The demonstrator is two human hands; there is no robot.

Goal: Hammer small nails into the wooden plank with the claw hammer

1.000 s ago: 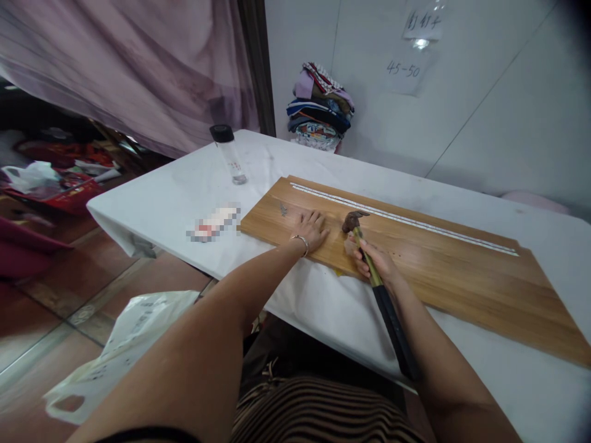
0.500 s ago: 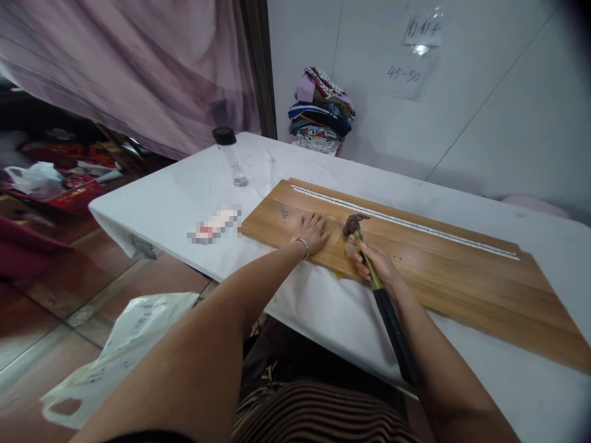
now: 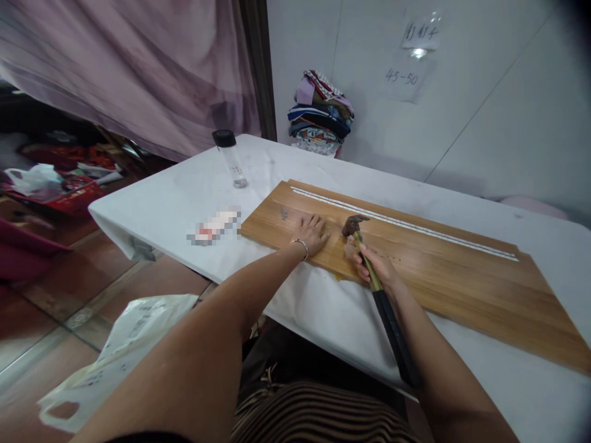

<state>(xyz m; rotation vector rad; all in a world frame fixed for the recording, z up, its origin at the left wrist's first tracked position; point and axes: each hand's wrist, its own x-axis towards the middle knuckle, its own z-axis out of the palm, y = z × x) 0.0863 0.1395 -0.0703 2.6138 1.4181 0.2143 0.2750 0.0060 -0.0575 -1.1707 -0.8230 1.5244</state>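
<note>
My left hand (image 3: 311, 234) lies flat on the wooden board (image 3: 462, 271), fingers spread, with a bracelet at the wrist. Left of it on the board is a small heap of grey nails (image 3: 283, 213). My right hand (image 3: 372, 261) is wrapped round the upper handle of a claw hammer (image 3: 388, 326), close below its rusty head. The hammer's black grip points down toward my body. Along the board's far side run two white measuring strips (image 3: 406, 223). Small dark marks show on the board right of my right hand.
The white-covered table (image 3: 157, 197) bears a clear bottle (image 3: 233, 161) with a black lid and a blurred-out item (image 3: 215, 226). Folded clothes (image 3: 321, 117) are stacked behind the table. A plastic bag (image 3: 124, 351) hangs at lower left.
</note>
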